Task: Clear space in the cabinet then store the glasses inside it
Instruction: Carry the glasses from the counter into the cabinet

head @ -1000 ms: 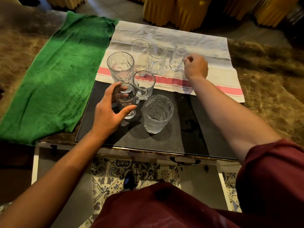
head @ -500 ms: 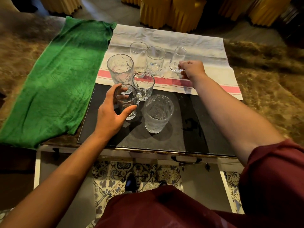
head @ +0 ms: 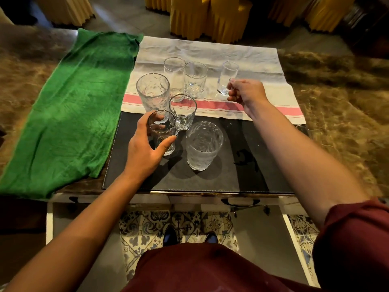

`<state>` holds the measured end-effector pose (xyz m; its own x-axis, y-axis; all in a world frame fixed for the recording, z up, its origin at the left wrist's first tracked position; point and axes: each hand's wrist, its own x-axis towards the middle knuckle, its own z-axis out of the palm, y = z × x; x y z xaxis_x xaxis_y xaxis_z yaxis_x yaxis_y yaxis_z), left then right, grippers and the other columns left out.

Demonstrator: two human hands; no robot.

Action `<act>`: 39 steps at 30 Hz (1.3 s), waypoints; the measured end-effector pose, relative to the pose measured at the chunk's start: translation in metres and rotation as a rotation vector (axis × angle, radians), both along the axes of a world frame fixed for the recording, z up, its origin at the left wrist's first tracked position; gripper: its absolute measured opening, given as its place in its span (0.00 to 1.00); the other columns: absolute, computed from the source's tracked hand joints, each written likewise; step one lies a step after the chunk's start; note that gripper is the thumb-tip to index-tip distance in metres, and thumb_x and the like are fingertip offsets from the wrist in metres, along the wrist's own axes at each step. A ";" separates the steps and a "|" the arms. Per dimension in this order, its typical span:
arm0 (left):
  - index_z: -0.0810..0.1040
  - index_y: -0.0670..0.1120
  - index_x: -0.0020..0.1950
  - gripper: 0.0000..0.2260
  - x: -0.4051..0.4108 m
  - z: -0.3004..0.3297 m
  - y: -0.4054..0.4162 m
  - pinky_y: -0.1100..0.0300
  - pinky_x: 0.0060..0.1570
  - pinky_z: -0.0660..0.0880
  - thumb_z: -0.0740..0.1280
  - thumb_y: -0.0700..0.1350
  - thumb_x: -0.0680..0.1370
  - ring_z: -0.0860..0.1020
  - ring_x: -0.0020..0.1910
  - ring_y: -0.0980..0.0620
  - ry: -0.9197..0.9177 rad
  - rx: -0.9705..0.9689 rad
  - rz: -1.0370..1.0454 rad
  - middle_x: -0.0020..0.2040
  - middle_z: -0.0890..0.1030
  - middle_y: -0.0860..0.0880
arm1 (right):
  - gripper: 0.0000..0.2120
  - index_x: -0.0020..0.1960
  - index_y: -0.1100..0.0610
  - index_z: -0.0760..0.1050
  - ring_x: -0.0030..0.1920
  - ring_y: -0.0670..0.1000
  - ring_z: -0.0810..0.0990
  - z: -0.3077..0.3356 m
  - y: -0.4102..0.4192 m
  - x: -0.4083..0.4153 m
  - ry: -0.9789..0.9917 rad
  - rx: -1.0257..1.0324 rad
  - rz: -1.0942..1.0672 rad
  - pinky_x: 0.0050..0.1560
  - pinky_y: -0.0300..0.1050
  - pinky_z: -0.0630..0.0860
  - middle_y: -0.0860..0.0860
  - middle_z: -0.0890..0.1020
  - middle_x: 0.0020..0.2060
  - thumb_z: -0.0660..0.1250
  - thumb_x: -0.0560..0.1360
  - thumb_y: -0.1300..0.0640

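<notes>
Left hand grips small clear glass on black mat. Textured tumbler just right of it. Right hand pinches slim glass, tilted, on white cloth. Four more glasses between hands.

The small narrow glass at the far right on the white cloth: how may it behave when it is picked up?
The small narrow glass looks tall for its base, so it probably tips easily if nudged. It seems empty and thin, likely light but fragile. The right hand pinches it low with its fingertips; smooth glass may slip there.
</notes>
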<state>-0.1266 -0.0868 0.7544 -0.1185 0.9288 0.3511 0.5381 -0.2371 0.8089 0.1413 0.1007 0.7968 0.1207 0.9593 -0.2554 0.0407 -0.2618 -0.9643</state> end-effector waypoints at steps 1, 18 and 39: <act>0.65 0.45 0.75 0.32 -0.001 -0.002 0.001 0.58 0.63 0.76 0.73 0.55 0.76 0.79 0.60 0.58 0.006 -0.001 -0.010 0.64 0.78 0.51 | 0.09 0.44 0.65 0.81 0.30 0.48 0.79 0.003 -0.006 0.002 -0.004 0.014 0.001 0.38 0.44 0.80 0.55 0.81 0.34 0.69 0.79 0.60; 0.58 0.46 0.77 0.34 0.002 -0.021 0.006 0.38 0.60 0.74 0.66 0.62 0.79 0.78 0.59 0.41 0.014 0.038 -0.025 0.63 0.77 0.47 | 0.08 0.49 0.62 0.81 0.37 0.47 0.82 0.008 -0.145 0.062 -0.100 0.083 -0.076 0.42 0.42 0.83 0.56 0.84 0.42 0.65 0.81 0.61; 0.57 0.40 0.76 0.33 0.004 -0.018 0.007 0.46 0.59 0.77 0.67 0.55 0.80 0.79 0.59 0.47 -0.018 0.048 -0.071 0.63 0.76 0.45 | 0.19 0.50 0.64 0.83 0.40 0.51 0.83 -0.023 -0.214 0.102 -0.096 0.002 -0.228 0.51 0.53 0.84 0.58 0.85 0.46 0.71 0.70 0.48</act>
